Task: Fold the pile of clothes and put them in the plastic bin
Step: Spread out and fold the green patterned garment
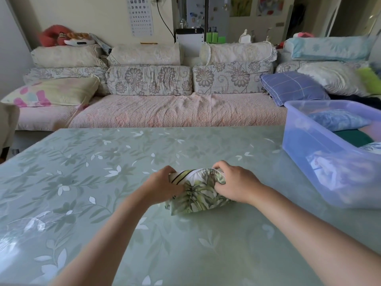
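Here the leaf-print garment (199, 196) is a small, thick bundle lying on the green flowered tabletop (103, 182), to the left of the plastic bin (305, 141) and nearer the person than the bin is. A striped band and a white lining show at its top edge, which bows upward between the two hands.

The left hand (162, 185) takes the side of the bundle farther from the bin, its fingers curled over that top edge. The right hand (235, 182) takes the side closer to the bin in the same way. Each grip is closed and pinching cloth, not spread flat.

I judge the step in hand to be the last fold or tuck of this piece: it is already compact, and no other loose clothes show on the tabletop left of the bin.

The bin has no lid on it, and inside it lie a blue patterned piece (338, 120) and other folded things. Beyond the bin and stretching off to its left is a sofa (175, 114) with a blue checked cushion (292, 87).

The next move probably calls for pressing the fold down, keeping both grips tight so the layers do not spring apart, then lifting the bundle sideways over the bin's near wall and setting it on the clothes inside.
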{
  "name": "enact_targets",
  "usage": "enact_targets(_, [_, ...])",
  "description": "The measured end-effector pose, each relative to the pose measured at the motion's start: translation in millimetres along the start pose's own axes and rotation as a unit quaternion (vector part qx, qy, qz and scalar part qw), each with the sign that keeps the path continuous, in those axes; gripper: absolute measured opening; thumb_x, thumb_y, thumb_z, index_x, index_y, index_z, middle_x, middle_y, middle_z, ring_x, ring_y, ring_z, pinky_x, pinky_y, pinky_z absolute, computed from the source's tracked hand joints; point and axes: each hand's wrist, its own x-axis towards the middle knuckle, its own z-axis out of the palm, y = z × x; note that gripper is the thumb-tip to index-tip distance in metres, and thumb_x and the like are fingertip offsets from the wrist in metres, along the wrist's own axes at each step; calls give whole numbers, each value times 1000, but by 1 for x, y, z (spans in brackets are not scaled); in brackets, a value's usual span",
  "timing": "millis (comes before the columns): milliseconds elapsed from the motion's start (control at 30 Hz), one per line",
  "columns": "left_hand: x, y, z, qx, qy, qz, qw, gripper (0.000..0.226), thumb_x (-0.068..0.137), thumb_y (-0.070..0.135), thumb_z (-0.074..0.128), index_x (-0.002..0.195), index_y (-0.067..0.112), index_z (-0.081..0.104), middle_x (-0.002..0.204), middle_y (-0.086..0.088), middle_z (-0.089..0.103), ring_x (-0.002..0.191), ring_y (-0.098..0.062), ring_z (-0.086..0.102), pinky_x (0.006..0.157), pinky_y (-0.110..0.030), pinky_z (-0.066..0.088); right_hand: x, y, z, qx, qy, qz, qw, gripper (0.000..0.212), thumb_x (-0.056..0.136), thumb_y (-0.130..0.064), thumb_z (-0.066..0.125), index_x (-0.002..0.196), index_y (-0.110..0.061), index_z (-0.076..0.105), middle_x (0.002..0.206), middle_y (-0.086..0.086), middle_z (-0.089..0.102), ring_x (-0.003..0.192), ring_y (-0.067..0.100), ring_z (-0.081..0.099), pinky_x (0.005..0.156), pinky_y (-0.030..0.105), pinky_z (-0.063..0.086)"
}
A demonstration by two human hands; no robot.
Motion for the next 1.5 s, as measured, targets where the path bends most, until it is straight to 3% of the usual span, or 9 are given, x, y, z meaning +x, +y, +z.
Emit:
enact_targets(200, [5,2,30,203,195,99,954,51,89,25,61,136,19,45,133,-3,46,120,-22,45,97,-31,40,17,0,25,-176,147,-52,972,55,88,-35,64,138,-22,47,133,5,49,117,29,52,95,42,43])
enact_targets(333, [8,13,51,212,127,240,939,60,88,14,35,147,24,42,152,6,40,139,-16,36,111,-29,26,23,-8,35,-177,220,-164,945,43,76,-1,61,117,-14,68,125,13,62,107,34,62,88,44,52])
enact_targets(500, [20,-5,70,216,80,213,949,83,79,46,-3,154,25,26,159,7,29,145,-12,26,116,-29,21,26,-8,55,-72,32,-158,984,66,94,-31,16,155,-10,31,161,7,31,149,20,27,123,35,16])
enact_targets(633, [23,-11,70,186,63,187,962,82,78,51,-1,153,31,26,158,9,30,145,-9,23,116,-27,16,29,0,67,-55,-24,-98,993,67,100,-49,12,160,-19,10,167,-2,7,153,11,2,124,29,0])
enact_targets(867, [23,-34,60,127,-10,102,987,52,103,42,17,154,39,15,162,12,14,150,-12,8,121,-36,11,30,8,65,-5,-59,-60,996,60,107,-42,25,160,-20,8,168,-4,2,153,8,-3,123,27,-3])
enact_targets(1000, [18,-29,53,228,-20,54,972,58,102,42,8,157,24,8,164,0,3,151,-22,-1,121,-41,7,28,7,64,-18,-56,-66,996,61,107,-43,22,161,-21,5,168,-3,-1,153,9,-6,123,29,-3])
enact_targets(1167, [11,6,49,258,38,233,937,67,92,29,31,156,18,16,164,1,10,151,-17,5,122,-32,5,23,1,58,-145,-13,-107,983,61,107,-43,19,160,-19,3,168,1,-7,154,18,-9,125,38,-2])
enact_targets(1333, [13,-6,53,272,-41,208,939,105,70,69,37,158,23,1,164,6,1,151,-18,5,122,-32,7,25,0,55,-101,-37,-120,987,66,105,-37,33,160,-15,4,168,5,1,154,16,1,124,29,0])
enact_targets(1500, [18,-11,42,235,-63,181,953,100,77,38,61,158,20,5,164,1,8,150,-18,10,121,-28,13,26,3,44,-95,-121,-116,981,97,86,-29,57,160,-20,-6,167,0,-7,153,13,-5,123,27,2])
